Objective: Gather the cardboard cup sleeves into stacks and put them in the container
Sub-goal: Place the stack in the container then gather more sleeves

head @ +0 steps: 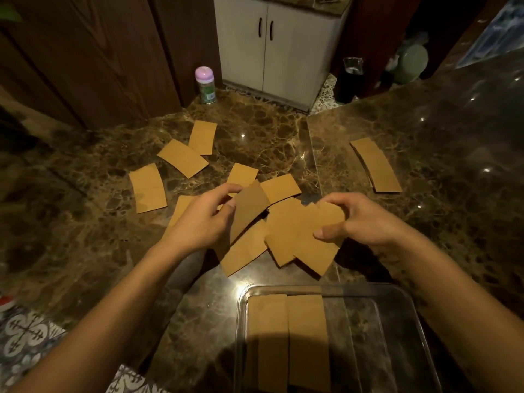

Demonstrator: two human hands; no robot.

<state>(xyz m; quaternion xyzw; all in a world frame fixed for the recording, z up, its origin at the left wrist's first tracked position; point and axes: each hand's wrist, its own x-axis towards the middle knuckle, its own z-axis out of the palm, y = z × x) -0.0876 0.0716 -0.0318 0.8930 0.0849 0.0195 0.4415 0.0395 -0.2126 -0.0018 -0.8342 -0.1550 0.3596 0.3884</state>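
Observation:
Flat brown cardboard cup sleeves lie scattered on the dark marble counter (269, 137). My left hand (204, 219) pinches one sleeve (249, 208) and holds it tilted up above the pile. My right hand (360, 219) grips another sleeve (317, 236) by its upper end; it overlaps several loose sleeves (283, 228) at the centre. A clear container (397, 321) sits at the near edge with two sleeve stacks (286, 338) side by side in its left half. A separate stack of sleeves (375, 165) rests far right. More single sleeves (147, 188) lie to the left.
A small bottle with a purple cap (205, 85) stands at the back of the counter beside brown wooden panels. A white cabinet (272, 43) and a dark bin (350, 80) stand on the floor beyond. Patterned floor tiles (25, 336) show at lower left.

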